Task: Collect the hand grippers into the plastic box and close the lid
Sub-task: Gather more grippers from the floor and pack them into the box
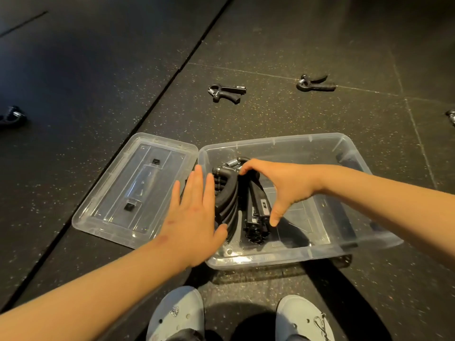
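Clear plastic box, left hand flat against hand grippers, right hand clasping them, lid abutting left rim

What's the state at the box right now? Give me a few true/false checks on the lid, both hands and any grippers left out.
1. The lid lies on the floor, left of the plastic box. True.
2. The plastic box is empty. False: a bundle of hand grippers lies in its left part.
3. The right hand holds that bundle inside the box. True.
4. The left hand grips the lid. False: its fingers are straight, above the box's left rim.
5. Every gripper is collected. False: a left loose gripper and a right loose gripper lie on the floor beyond the box.
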